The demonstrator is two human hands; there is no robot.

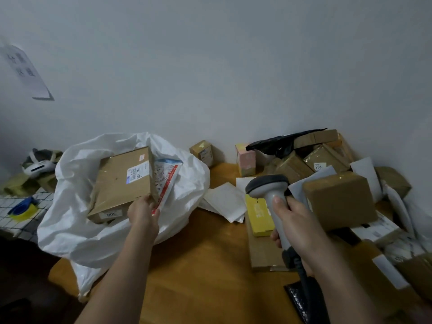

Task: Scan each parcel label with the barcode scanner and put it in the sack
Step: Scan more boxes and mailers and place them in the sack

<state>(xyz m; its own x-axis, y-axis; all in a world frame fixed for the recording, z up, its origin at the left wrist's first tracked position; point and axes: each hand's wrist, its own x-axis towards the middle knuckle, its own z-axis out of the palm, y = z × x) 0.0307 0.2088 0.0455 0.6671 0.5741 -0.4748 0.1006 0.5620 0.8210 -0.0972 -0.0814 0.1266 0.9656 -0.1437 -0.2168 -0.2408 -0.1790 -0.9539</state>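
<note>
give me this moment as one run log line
left hand: holds flat cardboard parcel in white sack | right hand: grips barcode scanner | stage: bagging

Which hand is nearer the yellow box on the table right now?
The right. The right hand holds the barcode scanner just beside the yellow box, over its right edge. The left hand is well off to its left, at the white sack.

We see the sack on the left of the table, with a flat parcel in its mouth. The parcel pile lies right, against the wall, the scanner before it
</note>
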